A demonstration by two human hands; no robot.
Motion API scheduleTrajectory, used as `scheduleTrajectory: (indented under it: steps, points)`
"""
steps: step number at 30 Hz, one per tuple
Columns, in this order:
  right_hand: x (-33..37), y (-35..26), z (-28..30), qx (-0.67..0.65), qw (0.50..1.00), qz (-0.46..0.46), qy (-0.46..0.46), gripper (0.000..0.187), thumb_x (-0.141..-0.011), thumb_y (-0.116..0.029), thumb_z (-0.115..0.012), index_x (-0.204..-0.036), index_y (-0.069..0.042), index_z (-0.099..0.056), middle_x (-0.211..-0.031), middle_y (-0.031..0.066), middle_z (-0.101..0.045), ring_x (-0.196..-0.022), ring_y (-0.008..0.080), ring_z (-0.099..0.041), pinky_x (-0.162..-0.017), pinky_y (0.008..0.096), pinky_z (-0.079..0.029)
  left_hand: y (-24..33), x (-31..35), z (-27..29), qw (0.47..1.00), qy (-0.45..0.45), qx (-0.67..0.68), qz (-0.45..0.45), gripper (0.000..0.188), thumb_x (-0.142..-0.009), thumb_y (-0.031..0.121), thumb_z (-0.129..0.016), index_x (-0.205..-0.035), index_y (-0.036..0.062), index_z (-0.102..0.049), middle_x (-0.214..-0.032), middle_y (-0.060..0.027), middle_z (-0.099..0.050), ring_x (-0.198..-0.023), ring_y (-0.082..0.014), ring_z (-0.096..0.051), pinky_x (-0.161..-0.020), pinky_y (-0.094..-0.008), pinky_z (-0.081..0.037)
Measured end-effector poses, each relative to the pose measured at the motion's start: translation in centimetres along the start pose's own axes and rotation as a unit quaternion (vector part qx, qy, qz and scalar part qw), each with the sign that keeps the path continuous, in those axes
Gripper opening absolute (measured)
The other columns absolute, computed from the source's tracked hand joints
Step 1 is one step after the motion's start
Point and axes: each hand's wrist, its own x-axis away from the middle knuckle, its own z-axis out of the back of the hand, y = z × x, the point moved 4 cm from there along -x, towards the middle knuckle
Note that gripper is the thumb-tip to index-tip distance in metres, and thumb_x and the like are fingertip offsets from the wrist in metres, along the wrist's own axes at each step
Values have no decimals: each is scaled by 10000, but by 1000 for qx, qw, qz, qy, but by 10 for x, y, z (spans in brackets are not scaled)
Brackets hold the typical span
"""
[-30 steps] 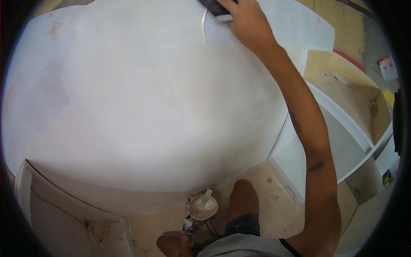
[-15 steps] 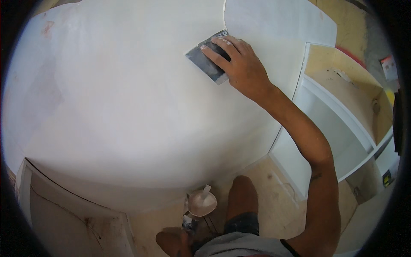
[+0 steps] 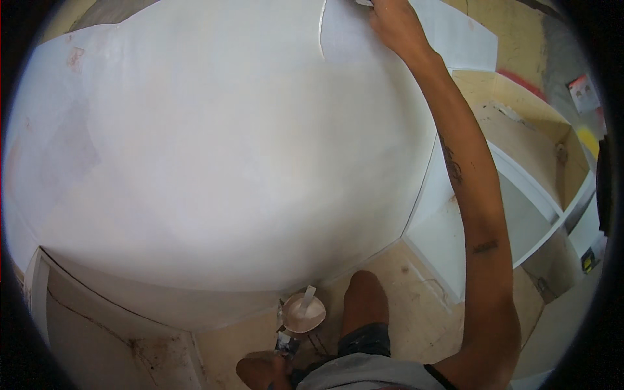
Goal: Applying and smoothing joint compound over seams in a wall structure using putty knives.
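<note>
Your right hand (image 3: pixel 396 26) pressed flat on one white panel (image 3: pixel 214 149), tool hidden. Left hand (image 3: pixel 263 372) grips one putty hawk (image 3: pixel 304 313) below. One white shelf unit (image 3: pixel 513 214) right of arm.

Right hand (image 3: pixel 398 23) fingertips — cut off by top edge

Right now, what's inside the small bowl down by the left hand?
The bowl holds pale, pinkish-white paste with a flat white stick or blade standing in it. The left hand grips it from below; what lies under the paste is hidden.
</note>
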Motion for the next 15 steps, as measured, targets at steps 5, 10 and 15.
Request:
scheduleTrajectory:
  steps: [5, 10, 15]
  points:
    - [0, 1, -12, -2, 1000, -14, 0, 551, -787, 91, -561, -1315, -63, -595, -1258, 203, -574, -1187, 391, -538, -1035, 428, -445, -2, -5, 6, 1000, 4, 8, 2, 235, -933, 253, -511, -1061, 72, -589, -912, -104, -613, -800, -290, -602, -710, -452, -515]
    - [13, -10, -10, -16, 998, 40, -38, 562, -781, 94, -562, -1313, -81, -597, -1241, 186, -578, -1181, 390, -540, -1028, 409, -451, -7, -12, 1, 1000, 20, 18, 1, 250, -941, 255, -511, -1090, 69, -586, -941, -106, -622, -828, -293, -612, -729, -454, -521]
    - [5, 3, 2, -30, 998, -4, -49, 584, -768, 111, -530, -1319, -73, -592, -1250, 191, -576, -1177, 396, -537, -1026, 414, -452, -4, -24, -16, 999, 27, 28, 8, 266, -949, 258, -511, -1118, 66, -583, -969, -107, -631, -857, -295, -621, -747, -456, -527]
